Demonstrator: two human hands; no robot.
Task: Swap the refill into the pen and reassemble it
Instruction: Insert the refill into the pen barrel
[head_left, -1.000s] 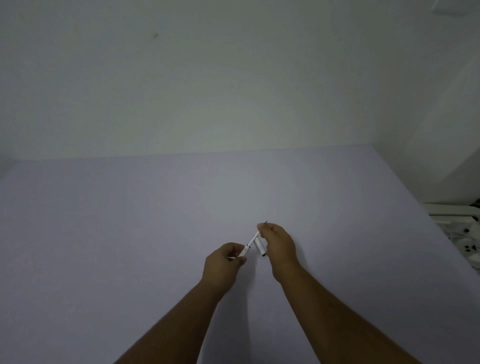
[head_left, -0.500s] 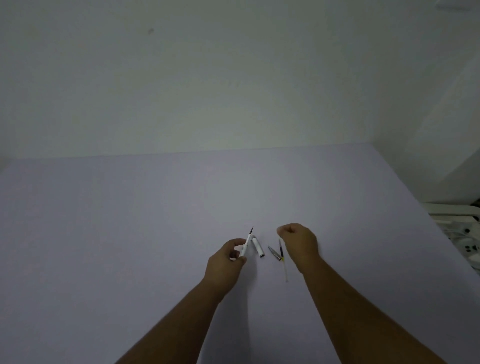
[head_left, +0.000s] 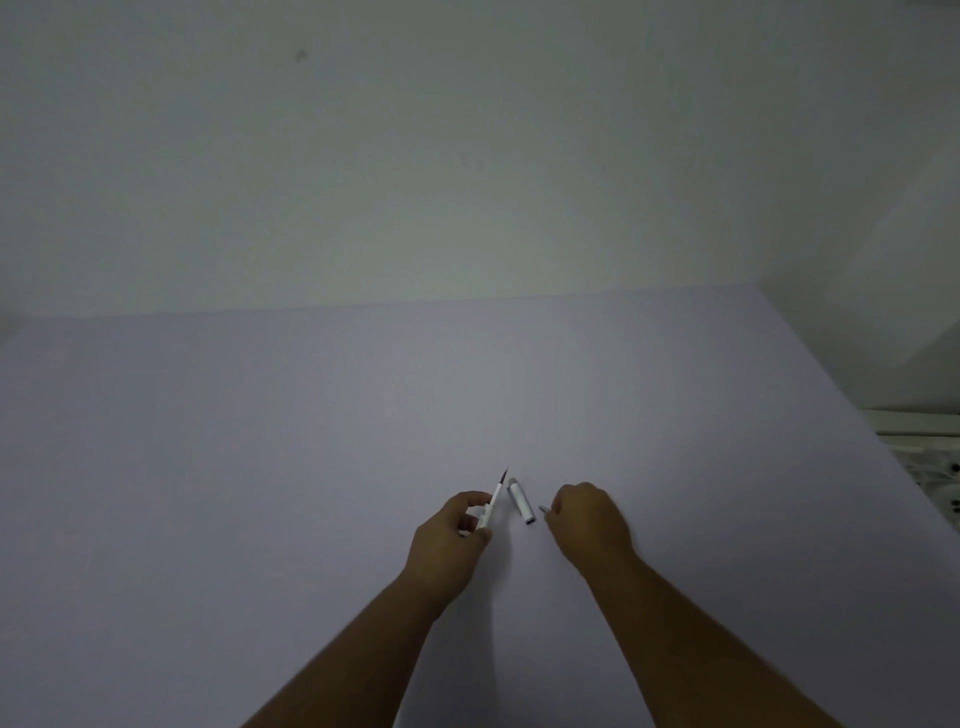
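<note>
You are pinching the white pen barrel (head_left: 491, 512) in your left hand (head_left: 451, 545), its dark refill tip (head_left: 503, 474) pointing up and away from you, while your right hand (head_left: 589, 525) is curling down onto the worktop (head_left: 260, 467) over a small grey piece (head_left: 543, 507), and I cannot tell whether the fingers are actually gripping it yet. The white cap (head_left: 521, 501) is lying on the worktop between your hands, just beside the barrel. To my eye the grey piece is what goes on next, so be pinching it by its sides and lining it up squarely with that tip.
</note>
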